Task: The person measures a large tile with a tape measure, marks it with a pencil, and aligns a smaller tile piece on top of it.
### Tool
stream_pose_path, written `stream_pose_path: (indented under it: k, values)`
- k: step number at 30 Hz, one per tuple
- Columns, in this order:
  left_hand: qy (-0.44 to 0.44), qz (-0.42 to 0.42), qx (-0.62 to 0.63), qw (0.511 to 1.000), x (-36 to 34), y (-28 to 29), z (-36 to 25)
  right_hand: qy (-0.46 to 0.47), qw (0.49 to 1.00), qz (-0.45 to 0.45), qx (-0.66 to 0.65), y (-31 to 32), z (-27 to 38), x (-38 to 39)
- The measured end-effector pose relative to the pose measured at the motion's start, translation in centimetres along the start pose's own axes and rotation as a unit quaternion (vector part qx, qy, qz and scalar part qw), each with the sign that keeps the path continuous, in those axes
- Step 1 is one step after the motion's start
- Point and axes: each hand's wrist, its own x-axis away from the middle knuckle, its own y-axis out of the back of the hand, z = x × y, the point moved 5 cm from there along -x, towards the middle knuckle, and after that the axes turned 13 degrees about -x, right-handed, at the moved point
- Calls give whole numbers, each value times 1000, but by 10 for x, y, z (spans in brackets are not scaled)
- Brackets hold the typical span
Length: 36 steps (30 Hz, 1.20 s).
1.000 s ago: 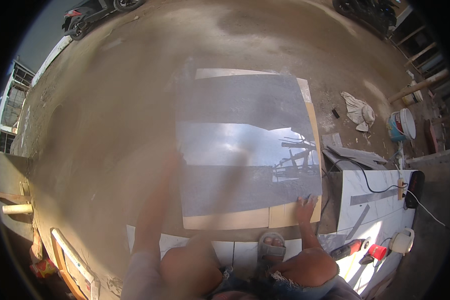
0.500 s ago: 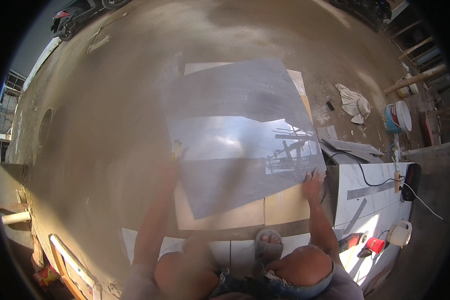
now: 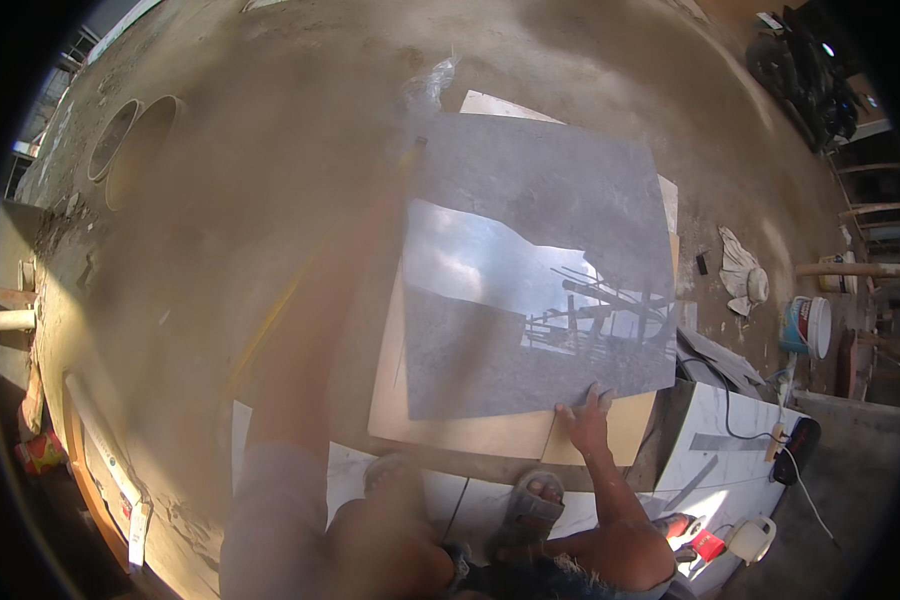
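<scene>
A grey glossy square tile (image 3: 590,180) lies over pale beige boards (image 3: 610,430), its surface reflecting sky and poles. My right hand (image 3: 585,420) is at the tile's near edge, fingers spread with their tips touching it. My left arm stretches forward through a hazy, smeared part of the picture to my left hand (image 3: 395,190), near the tile's far left corner; its fingers are too blurred to make out. A yellow strip, like a measuring tape (image 3: 280,310), runs diagonally beside that arm up toward the corner.
Two rings or pipe sections (image 3: 115,140) lie left. At right are a white rag (image 3: 740,265), a blue bucket (image 3: 800,325), grey offcuts (image 3: 720,360), white marbled tiles (image 3: 700,420) with cords, power tools (image 3: 675,525) and a motorbike (image 3: 800,80). My sandalled foot (image 3: 535,505) is below the boards.
My left hand has moved forward toward the far corner, with the yellow strip now showing. The grey tile has turned, and my right hand has shifted left along its near edge. The view has swung left.
</scene>
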Motion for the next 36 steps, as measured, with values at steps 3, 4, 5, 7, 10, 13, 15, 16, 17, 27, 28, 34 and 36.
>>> stream_pose_path:
  k: [3, 4, 5, 7, 10, 13, 15, 16, 17, 27, 28, 34, 36]
  values:
    - [-28, -75, -31, 996, -51, -4, 26, -5, 998, 27, 54, -14, 11, -8]
    - [-41, -70, -20, 997, -65, -9, 13, -8, 997, 41, 57, -10, 11, -9]
    - [-18, -6, -47, 999, -81, -17, 4, -12, 997, 55, 60, -8, 10, -10]
    - [-10, 64, -62, 996, -104, -42, -13, -33, 996, 49, 73, -3, 1, -12]
    - [-35, 24, -95, 995, -143, -47, 6, -49, 993, 65, 90, -9, 11, -16]
    - [-50, 48, -85, 994, -159, -71, -14, -80, 990, 57, 103, -3, 1, -17]
    - [-39, 89, -103, 990, -166, -80, -9, -76, 991, 51, 97, -3, 0, -17]
    - [-45, 76, -122, 989, -173, -79, 10, -61, 993, 54, 90, -9, 6, -18]
    - [-53, 67, -135, 987, -176, -82, 17, -52, 993, 55, 89, -12, 8, -18]
    - [-99, 31, -235, 967, -182, -91, 30, -68, 982, 50, 167, -5, 7, -11]
    - [-121, 34, -188, 974, -170, -97, 22, -74, 979, 49, 185, 0, -3, -9]
    - [-145, -19, -219, 965, -112, -71, 18, -54, 977, 48, 198, 20, -21, -8]
    - [-134, -6, -246, 960, -85, -57, 4, -33, 982, 40, 182, 29, -33, -7]
